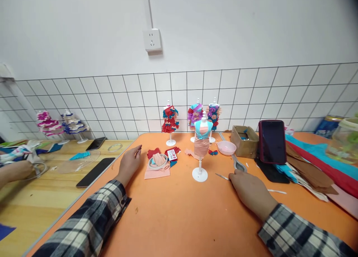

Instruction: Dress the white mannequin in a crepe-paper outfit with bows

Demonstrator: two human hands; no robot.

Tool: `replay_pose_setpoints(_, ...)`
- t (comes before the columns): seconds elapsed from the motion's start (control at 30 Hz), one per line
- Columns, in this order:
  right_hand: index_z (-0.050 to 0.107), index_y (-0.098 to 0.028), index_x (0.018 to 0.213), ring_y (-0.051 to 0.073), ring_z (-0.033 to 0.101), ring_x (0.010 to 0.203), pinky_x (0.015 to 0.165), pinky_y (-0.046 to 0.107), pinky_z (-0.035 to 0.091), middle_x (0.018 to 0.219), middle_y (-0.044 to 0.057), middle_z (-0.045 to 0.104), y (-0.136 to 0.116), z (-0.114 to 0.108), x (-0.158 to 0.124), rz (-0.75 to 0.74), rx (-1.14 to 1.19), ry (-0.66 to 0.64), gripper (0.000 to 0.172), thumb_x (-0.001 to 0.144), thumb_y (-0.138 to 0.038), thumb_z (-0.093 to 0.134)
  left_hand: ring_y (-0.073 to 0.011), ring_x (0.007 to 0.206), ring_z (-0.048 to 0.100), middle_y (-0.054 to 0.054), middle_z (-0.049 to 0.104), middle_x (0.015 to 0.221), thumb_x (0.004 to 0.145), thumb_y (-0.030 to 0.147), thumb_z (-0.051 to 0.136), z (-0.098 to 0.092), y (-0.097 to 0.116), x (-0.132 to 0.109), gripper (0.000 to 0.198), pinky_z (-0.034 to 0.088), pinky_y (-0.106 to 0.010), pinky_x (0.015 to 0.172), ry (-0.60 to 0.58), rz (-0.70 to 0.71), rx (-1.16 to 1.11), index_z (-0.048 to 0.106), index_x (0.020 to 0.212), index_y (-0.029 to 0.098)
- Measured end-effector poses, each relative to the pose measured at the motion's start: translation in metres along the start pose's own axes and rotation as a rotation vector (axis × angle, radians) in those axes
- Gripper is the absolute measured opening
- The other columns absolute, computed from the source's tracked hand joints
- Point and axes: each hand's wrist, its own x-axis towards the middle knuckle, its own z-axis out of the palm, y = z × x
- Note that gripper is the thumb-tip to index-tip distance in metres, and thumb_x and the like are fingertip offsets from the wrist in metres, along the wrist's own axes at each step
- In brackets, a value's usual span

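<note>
My left hand point(130, 163) rests on the orange table, fingers stretched and holding nothing, left of a small hoop point(157, 161) lying on pink fabric point(156, 174). Beside the hoop are red scraps and a white label point(171, 155). My right hand point(250, 192) is low on the table with fingers closed. From its fingertips a slim pointed metal tool point(222, 176) juts left; the hand hides its other end. A grey loop-shaped handle point(239, 164) lies just behind the knuckles. Between my hands stands a miniature dress form point(201, 143) in a blue top and pink wrap.
Dressed miniature forms point(170, 123) stand along the tiled wall. A pink bowl point(226, 148), cardboard box point(245, 141), upright phone point(272, 141) and fabric strips point(313, 171) lie to the right. On the wooden table at left, another person's hand point(18, 171) holds a hoop.
</note>
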Motion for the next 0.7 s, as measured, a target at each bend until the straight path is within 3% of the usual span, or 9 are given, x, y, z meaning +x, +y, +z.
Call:
replay_pose_setpoints(0.07,0.064,-0.015,0.092,0.026,0.067,0.085,0.058,0.03,0.034,0.094,0.013,0.066,-0.002,-0.001,0.0,0.027,-0.018,0.006,0.026,0.091,-0.007,0.04,-0.0299,0.121,0.055,-0.014,0.062,0.131,0.093,0.042,0.035,0.009,-0.006,0.012,0.052,0.042,-0.039,0.099,-0.02,-0.043,-0.01,0.06,0.129,0.012)
replay_pose_setpoints(0.17,0.062,-0.017,0.092,0.026,0.067,0.077,0.053,0.029,0.029,0.088,0.01,0.067,-0.001,0.0,0.003,0.064,-0.004,0.029,0.021,0.092,-0.012,0.042,-0.0371,0.121,0.054,-0.014,0.066,0.126,0.081,0.056,0.053,0.019,-0.011,0.021,0.051,0.042,-0.044,0.097,-0.072,-0.101,-0.023,0.072,0.109,0.018)
replay_pose_setpoints(0.3,0.06,-0.018,0.094,0.027,0.067,0.08,0.054,0.029,0.027,0.085,0.01,0.068,0.005,0.004,0.01,0.099,0.07,0.098,0.018,0.091,-0.014,0.042,-0.0391,0.112,0.06,-0.01,0.073,0.112,0.064,0.052,0.071,0.022,-0.015,0.023,0.036,0.047,-0.041,0.086,-0.095,-0.147,-0.093,0.075,0.082,0.022)
replay_pose_setpoints(0.53,0.063,-0.023,0.105,0.023,0.064,0.092,0.061,0.028,0.032,0.103,0.007,0.067,0.016,0.006,0.015,0.102,0.194,0.139,0.022,0.089,-0.023,0.049,-0.0264,0.08,0.07,-0.011,0.075,0.09,0.079,0.045,0.052,0.012,-0.02,0.017,0.038,0.052,-0.031,0.064,0.092,-0.221,-0.35,0.062,0.1,0.014)
replay_pose_setpoints(0.7,0.067,-0.024,0.092,0.023,0.064,0.089,0.061,0.028,0.033,0.097,0.006,0.069,0.02,0.004,0.013,0.117,0.291,0.178,0.015,0.084,-0.027,0.054,-0.0245,0.084,0.07,-0.011,0.073,0.095,0.077,0.039,0.057,0.007,-0.006,0.01,0.037,0.055,-0.033,0.07,0.161,-0.128,-0.513,0.058,0.103,0.014)
